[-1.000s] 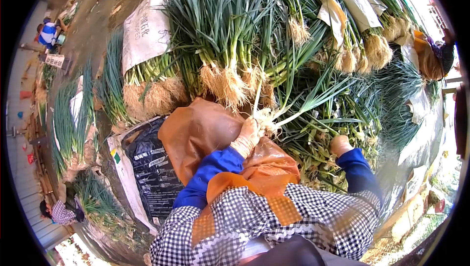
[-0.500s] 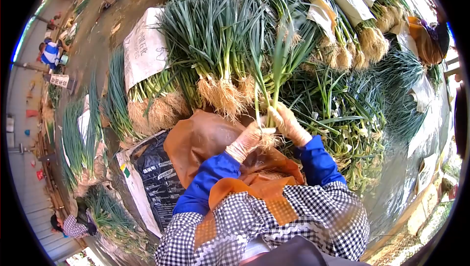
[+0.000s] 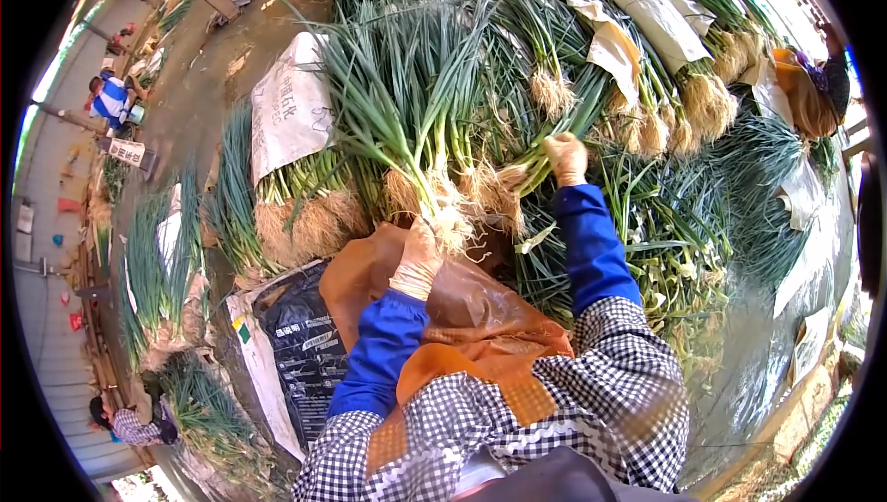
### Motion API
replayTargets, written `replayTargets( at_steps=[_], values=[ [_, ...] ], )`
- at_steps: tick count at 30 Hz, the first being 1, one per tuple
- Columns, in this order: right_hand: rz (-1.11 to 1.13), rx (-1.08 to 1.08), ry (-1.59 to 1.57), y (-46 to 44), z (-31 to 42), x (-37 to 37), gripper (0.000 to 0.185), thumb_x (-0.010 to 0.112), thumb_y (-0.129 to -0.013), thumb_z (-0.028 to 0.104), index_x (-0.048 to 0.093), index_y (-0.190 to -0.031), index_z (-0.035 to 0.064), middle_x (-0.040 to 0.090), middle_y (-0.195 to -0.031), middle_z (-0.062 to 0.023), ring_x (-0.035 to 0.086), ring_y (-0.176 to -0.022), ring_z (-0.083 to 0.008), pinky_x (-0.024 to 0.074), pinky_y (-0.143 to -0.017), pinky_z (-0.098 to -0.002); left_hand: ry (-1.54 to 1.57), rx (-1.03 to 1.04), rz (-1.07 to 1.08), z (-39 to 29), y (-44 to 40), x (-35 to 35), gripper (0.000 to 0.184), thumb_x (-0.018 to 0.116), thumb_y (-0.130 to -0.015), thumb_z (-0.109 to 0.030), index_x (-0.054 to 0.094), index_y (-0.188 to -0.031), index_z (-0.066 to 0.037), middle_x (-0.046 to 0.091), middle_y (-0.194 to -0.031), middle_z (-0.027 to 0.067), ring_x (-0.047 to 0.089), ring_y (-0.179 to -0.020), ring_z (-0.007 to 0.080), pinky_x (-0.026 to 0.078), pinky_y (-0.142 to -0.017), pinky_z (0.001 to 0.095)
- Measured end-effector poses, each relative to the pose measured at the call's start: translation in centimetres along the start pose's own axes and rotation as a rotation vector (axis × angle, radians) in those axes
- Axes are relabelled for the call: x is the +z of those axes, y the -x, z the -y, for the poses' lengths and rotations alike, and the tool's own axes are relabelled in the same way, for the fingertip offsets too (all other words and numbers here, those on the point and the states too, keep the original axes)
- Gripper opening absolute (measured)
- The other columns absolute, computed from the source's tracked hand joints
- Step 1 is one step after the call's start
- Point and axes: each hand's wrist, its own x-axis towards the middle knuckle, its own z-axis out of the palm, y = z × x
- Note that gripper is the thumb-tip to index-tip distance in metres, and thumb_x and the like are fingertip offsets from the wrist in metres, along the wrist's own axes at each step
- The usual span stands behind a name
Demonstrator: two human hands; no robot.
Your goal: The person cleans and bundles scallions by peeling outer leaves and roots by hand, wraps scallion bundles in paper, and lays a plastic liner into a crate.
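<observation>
My left hand (image 3: 420, 251) is closed at the root end of a scallion (image 3: 420, 186), whose leaves lean up and left over a pile of scallions (image 3: 397, 68). Pale tangled roots (image 3: 453, 225) hang beside my fingers. To the right, my right hand (image 3: 565, 158) wraps round a few scallion stalks (image 3: 531, 169), with their roots towards the left and leaves up and right. Part of each hand's grip is hidden. An orange-brown apron (image 3: 462, 294) covers my lap below both hands.
Loose leaves and trimmings (image 3: 661, 243) lie to the right. A white sack (image 3: 291, 105) covers scallions at the left, near a black printed bag (image 3: 300, 345). More root bundles (image 3: 707, 105) lie at upper right. Other people (image 3: 113, 100) sit far left; a co-worker (image 3: 813, 86) is at upper right.
My hands, close together at one scallion before, are now apart. My left hand has moved left to the pile with a scallion; my right hand has reached up and right onto other stalks.
</observation>
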Motion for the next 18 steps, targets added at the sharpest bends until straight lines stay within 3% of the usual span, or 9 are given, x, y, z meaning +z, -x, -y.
replayTargets(
  at_steps=[4,6,8,10,12,13,14,16,18],
  values=[
    [-0.058,0.055,-0.568,0.1,0.6,-5.8,0.018,0.061,-0.075,0.019,0.065,-0.077,0.0011,0.063,-0.070,-0.0048,0.056,-0.062,-0.0120,0.0444,-0.058,-0.0255,0.173,-0.068,-0.049,0.0,0.6,0.9,0.011,0.052,-0.087,-0.003,0.051,-0.098,-0.007,0.051,-0.077,0.0014,0.053,-0.069,0.0156,0.048,-0.059,0.0280],
    [0.029,0.030,-0.813,2.1,-0.4,-7.1,0.018,0.061,-0.077,0.020,0.062,-0.078,0.0022,0.062,-0.069,-0.0041,0.053,-0.060,-0.0102,0.0419,-0.053,-0.0262,-0.022,0.060,-0.003,2.7,-0.6,-0.4,0.007,0.052,-0.087,-0.005,0.050,-0.093,-0.005,0.051,-0.077,0.0031,0.052,-0.065,0.0167,0.047,-0.056,0.0292],
    [0.109,0.079,-0.750,5.3,-1.3,-7.4,0.019,0.062,-0.079,0.021,0.060,-0.078,0.0028,0.060,-0.067,-0.0034,0.051,-0.058,-0.0089,0.0397,-0.052,-0.0239,0.111,-0.226,-0.150,1.5,0.4,4.2,0.012,0.055,-0.085,-0.008,0.050,-0.094,-0.002,0.054,-0.081,0.0063,0.050,-0.059,0.0157,0.045,-0.052,0.0294],
    [0.196,0.089,-0.762,8.6,-1.4,-6.4,0.016,0.060,-0.081,0.019,0.059,-0.079,0.0034,0.057,-0.064,-0.0011,0.047,-0.055,-0.0073,0.0375,-0.051,-0.0202,0.162,-0.339,0.050,4.2,-0.2,5.4,0.012,0.057,-0.084,-0.008,0.052,-0.093,-0.002,0.057,-0.077,0.0057,0.050,-0.055,0.0125,0.043,-0.049,0.0254],
    [0.263,0.074,-0.769,11.4,-2.2,-5.7,0.012,0.059,-0.083,0.015,0.059,-0.079,0.0035,0.057,-0.064,0.0000,0.047,-0.054,-0.0064,0.0367,-0.051,-0.0200,-0.135,-0.369,0.158,7.4,-1.2,6.8,0.017,0.061,-0.083,-0.009,0.055,-0.097,-0.002,0.059,-0.072,0.0039,0.049,-0.051,0.0099,0.040,-0.045,0.0216],
    [0.321,0.100,-0.841,12.5,-1.8,-6.2,0.011,0.058,-0.083,0.014,0.059,-0.079,0.0034,0.057,-0.064,0.0003,0.047,-0.054,-0.0063,0.0364,-0.051,-0.0195,-0.295,-0.355,0.035,7.7,-0.5,9.1,0.024,0.065,-0.080,-0.011,0.058,-0.100,-0.002,0.060,-0.068,0.0008,0.049,-0.048,0.0087,0.038,-0.044,0.0198],
    [0.376,0.123,-0.913,13.3,-1.3,-6.7,0.010,0.057,-0.083,0.012,0.060,-0.080,0.0033,0.057,-0.064,0.0006,0.047,-0.054,-0.0062,0.0361,-0.052,-0.0191,-0.411,-0.329,0.002,11.4,-1.8,7.0,0.027,0.066,-0.079,-0.013,0.058,-0.103,-0.003,0.061,-0.075,0.0025,0.053,-0.053,0.0092,0.042,-0.046,0.0209],
    [0.517,0.090,-0.828,14.4,-1.1,-6.5,0.011,0.059,-0.084,0.014,0.060,-0.081,0.0034,0.059,-0.068,0.0005,0.050,-0.057,-0.0061,0.0384,-0.052,-0.0195,-0.021,-0.212,0.000,14.1,-2.6,6.3,0.026,0.065,-0.080,-0.012,0.058,-0.103,-0.003,0.061,-0.082,0.0036,0.058,-0.063,0.0117,0.048,-0.052,0.0231],
    [0.613,0.092,-0.788,15.4,-1.3,-6.6,0.008,0.059,-0.082,0.011,0.060,-0.082,0.0037,0.060,-0.071,0.0002,0.052,-0.060,-0.0066,0.0407,-0.055,-0.0197,0.043,-0.227,0.084,13.2,-2.6,6.3,0.026,0.061,-0.081,-0.006,0.057,-0.106,0.001,0.062,-0.089,0.0054,0.061,-0.075,0.0162,0.052,-0.064,0.0266]
  ],
)
